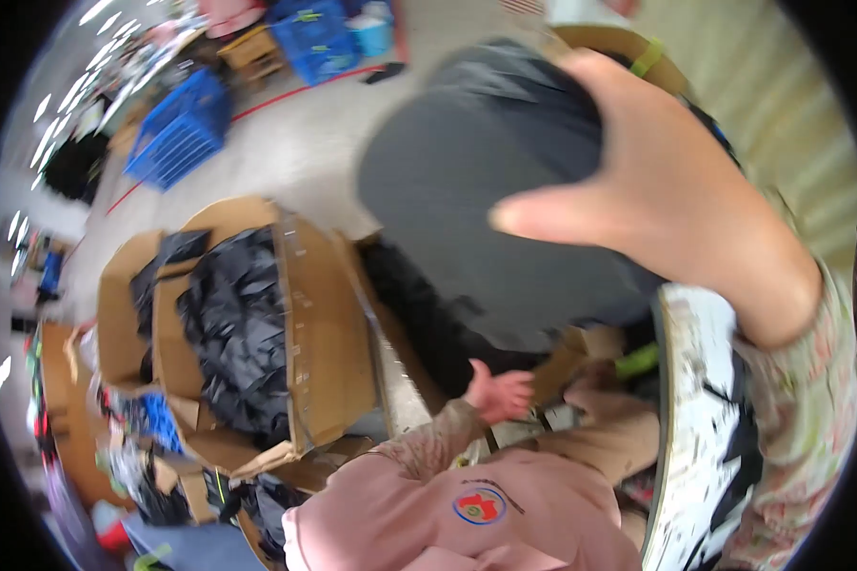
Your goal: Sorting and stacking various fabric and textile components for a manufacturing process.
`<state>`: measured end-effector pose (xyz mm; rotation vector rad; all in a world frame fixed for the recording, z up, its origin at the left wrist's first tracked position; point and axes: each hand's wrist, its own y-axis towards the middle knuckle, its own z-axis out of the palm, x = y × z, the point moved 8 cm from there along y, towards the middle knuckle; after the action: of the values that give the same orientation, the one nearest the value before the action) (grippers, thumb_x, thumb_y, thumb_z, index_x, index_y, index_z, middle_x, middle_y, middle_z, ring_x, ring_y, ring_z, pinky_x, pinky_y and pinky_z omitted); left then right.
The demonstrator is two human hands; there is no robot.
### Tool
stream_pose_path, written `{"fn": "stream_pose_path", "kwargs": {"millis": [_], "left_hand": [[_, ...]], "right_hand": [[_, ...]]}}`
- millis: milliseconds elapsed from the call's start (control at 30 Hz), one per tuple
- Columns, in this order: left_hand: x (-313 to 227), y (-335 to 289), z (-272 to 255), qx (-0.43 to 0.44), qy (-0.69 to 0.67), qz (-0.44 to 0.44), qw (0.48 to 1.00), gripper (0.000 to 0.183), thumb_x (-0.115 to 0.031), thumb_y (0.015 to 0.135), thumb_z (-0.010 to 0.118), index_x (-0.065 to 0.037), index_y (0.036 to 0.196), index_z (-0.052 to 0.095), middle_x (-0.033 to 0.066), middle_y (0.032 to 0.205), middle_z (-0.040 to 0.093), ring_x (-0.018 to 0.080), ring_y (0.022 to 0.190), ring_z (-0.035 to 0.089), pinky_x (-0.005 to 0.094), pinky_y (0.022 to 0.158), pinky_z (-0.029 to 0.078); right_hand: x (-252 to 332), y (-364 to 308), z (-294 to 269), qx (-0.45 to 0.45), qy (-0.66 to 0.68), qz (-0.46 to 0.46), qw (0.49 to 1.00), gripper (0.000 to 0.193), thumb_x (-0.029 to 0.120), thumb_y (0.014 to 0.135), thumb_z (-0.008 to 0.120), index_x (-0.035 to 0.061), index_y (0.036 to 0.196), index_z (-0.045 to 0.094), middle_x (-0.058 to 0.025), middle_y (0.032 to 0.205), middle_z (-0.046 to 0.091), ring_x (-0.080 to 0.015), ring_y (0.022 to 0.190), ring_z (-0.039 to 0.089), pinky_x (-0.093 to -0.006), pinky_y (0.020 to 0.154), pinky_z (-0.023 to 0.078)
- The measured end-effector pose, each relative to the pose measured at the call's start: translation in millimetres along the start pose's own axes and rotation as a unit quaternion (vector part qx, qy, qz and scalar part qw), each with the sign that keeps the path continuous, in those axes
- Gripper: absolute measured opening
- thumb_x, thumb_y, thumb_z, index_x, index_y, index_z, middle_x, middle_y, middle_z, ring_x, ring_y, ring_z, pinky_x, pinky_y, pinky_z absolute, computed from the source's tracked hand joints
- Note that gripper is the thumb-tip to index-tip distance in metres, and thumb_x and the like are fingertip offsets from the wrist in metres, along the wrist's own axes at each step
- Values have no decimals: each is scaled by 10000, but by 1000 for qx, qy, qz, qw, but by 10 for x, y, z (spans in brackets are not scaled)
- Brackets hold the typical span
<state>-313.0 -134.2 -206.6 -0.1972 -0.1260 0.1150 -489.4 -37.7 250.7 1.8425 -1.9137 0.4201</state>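
Note:
Close to the camera, my right hand (652, 181) grips a large dark grey piece with a rounded edge (438, 181). Its thumb lies across the flat face, while the other fingers are mostly hidden behind. The piece looks smooth and matte, with a shinier, creased dark part at its top; its exact kind cannot be told. Lower down, my left hand (500, 392) is open and holds nothing, fingers spread in front of my pink apron (419, 504). Beyond it is a cardboard box (405, 347) with dark material inside, partly covered by the grey piece.
Cardboard boxes (328, 333) with crumpled black plastic (238, 324) stand to the left. A worn white table edge (695, 400) runs along my right side. Blue crates (176, 133) sit on the grey floor farther off, near a red floor line (276, 103).

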Motion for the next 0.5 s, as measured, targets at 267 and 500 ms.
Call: {"fn": "stream_pose_path", "kwargs": {"millis": [267, 500], "left_hand": [[-1010, 212, 601, 68, -115, 286, 949, 1258, -898, 539, 486, -57, 1451, 278, 142, 1511, 276, 366, 1357, 303, 549, 1113, 219], [-1208, 95, 645, -32, -130, 316, 939, 1191, -861, 612, 506, -35, 1443, 289, 148, 1493, 312, 371, 1351, 311, 538, 1118, 222]], "right_hand": [[10, -624, -89, -38, 180, 97, 978, 947, 218, 605, 830, -77, 1364, 347, -157, 1251, 494, -226, 1169, 484, -317, 1023, 355], [-502, -1060, -134, -99, 183, 156, 966, 990, 323, 561, 837, -57, 1343, 364, -169, 1247, 476, -263, 1172, 465, -353, 1043, 311]]}}
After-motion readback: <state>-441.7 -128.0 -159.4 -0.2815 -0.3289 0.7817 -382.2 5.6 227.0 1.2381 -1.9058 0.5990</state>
